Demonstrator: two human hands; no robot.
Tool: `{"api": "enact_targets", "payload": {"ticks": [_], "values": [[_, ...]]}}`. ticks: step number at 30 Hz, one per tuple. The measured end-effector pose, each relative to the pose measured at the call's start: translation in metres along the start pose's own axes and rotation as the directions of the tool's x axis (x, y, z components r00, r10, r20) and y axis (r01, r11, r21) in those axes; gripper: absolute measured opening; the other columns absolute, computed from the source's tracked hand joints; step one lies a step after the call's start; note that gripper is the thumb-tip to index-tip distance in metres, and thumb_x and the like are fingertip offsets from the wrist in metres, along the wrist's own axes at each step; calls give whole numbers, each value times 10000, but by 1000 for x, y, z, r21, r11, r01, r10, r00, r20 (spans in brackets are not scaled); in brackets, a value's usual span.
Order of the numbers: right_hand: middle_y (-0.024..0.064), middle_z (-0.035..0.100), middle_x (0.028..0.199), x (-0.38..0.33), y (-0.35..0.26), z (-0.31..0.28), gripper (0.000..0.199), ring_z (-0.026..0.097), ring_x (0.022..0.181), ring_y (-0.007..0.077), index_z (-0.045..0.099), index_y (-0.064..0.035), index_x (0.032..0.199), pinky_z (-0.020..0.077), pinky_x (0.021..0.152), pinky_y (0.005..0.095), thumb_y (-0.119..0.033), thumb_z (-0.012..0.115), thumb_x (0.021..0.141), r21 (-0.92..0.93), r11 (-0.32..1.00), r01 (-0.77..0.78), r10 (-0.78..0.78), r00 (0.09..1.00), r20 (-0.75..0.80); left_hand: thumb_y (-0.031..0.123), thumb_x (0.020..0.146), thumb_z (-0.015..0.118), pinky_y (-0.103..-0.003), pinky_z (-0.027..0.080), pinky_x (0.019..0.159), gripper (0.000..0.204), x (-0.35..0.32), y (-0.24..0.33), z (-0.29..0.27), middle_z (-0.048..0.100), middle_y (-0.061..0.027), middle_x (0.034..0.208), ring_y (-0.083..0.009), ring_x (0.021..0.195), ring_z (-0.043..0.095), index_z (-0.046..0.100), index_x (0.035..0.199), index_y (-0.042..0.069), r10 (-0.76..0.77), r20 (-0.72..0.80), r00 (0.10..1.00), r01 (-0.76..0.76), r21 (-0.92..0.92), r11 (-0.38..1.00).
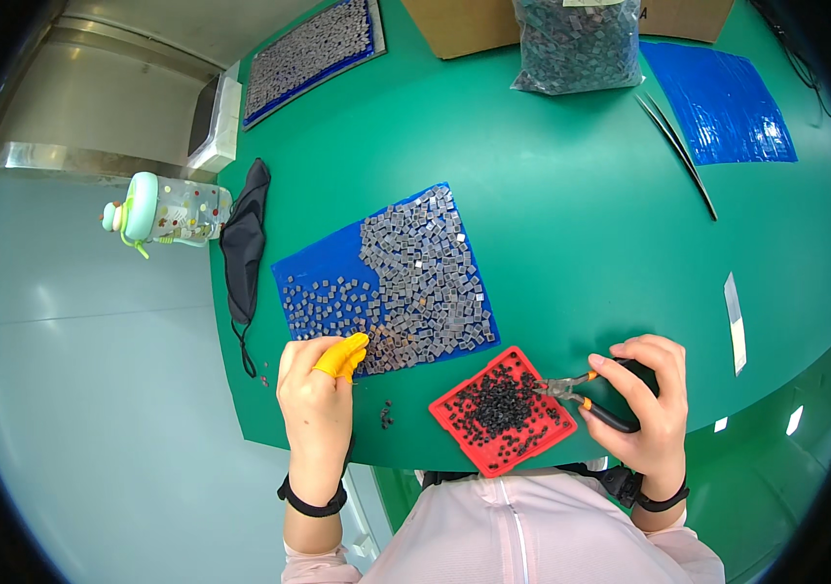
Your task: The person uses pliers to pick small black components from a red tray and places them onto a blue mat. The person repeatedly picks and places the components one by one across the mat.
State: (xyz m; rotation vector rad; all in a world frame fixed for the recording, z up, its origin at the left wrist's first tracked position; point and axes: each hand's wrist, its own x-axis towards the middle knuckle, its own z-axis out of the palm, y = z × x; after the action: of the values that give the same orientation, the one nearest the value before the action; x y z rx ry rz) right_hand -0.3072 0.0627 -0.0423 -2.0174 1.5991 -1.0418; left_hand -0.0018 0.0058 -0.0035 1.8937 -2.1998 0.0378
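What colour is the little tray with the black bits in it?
Red. The tray shows plainly in the head view.

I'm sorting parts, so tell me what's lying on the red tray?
The red tray holds a pile of small black pieces. Whatever lies beneath the pile is covered.

The person wears a pale pink zip-front top, black wristbands on both wrists, and a yellow finger cot (pixel 341 357).

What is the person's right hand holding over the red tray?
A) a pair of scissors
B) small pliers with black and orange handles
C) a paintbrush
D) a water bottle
B: the right hand grips small pliers with black and orange handles, their tip pointing at the red tray of small black pieces.
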Motion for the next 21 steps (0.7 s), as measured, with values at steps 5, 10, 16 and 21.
{"api": "enact_targets", "payload": {"ticks": [5,10,16,21], "values": [[84,586,1064,0,0,0,552,561,947,284,708,-114,1069,412,801,415,-110,797,524,-4,1000,7,-7,1000,-1,-126,625,676,-340,501,713,306,-1,2,-3,662,-73,875,-257,828,591,729,890,17,5,-13,1000,-5,7,1000],[85,585,1064,0,0,1,548,560,948,290,706,-111,1066,414,802,419,-104,793,525,-7,1000,3,-3,1000,-3,-84,668,708,-346,491,698,266,-8,7,-20,660,-73,875,-254,812,586,735,902,40,-80,-55,995,79,-8,997],[86,579,1069,-1,-1,1,551,559,950,294,702,-110,1067,417,798,423,-97,789,524,-28,1000,0,0,1000,4,-54,731,694,-343,492,715,262,-50,-7,-37,653,-95,930,-264,827,597,722,975,38,-388,-6,922,388,54,920],[90,572,1077,-1,-3,3,547,554,967,302,697,-107,1065,422,811,427,-83,782,525,-47,999,13,-12,1000,22,-114,763,596,-379,495,810,390,-55,-4,-28,639,-118,1029,-299,944,588,672,1110,47,-265,-38,964,265,-3,964]]}}
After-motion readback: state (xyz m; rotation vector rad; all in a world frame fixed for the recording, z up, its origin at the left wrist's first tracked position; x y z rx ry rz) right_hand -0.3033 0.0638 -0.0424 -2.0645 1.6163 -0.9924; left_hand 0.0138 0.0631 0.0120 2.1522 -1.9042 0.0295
